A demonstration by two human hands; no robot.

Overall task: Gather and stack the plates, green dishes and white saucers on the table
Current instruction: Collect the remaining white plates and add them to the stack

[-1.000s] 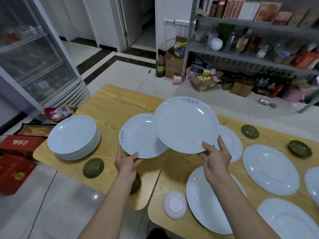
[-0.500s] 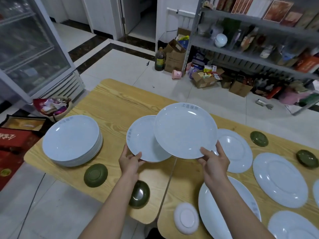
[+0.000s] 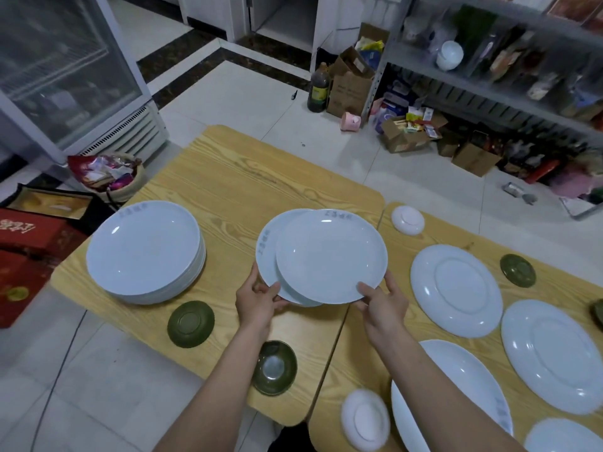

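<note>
Left hand [image 3: 257,301] holds the near rim of the lower plate [image 3: 266,252]. Right hand [image 3: 383,308] holds the near rim of the upper plate [image 3: 329,256], which overlaps the lower plate from the right. Stack of plates [image 3: 143,249] stands at left on the tabletop [image 3: 235,190]. Inverted green dish [image 3: 191,323] lies nearer than the stack. Upright green dish [image 3: 274,367] lies at the near edge.

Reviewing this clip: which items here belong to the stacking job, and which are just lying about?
Job: plate stack; upper plate in right hand; lower plate in left hand; flat plates; green dishes; white saucers.
Lying about: dark bottle, cardboard box, pink cup, basket of wrappers, glass-door fridge, shelving.
</note>
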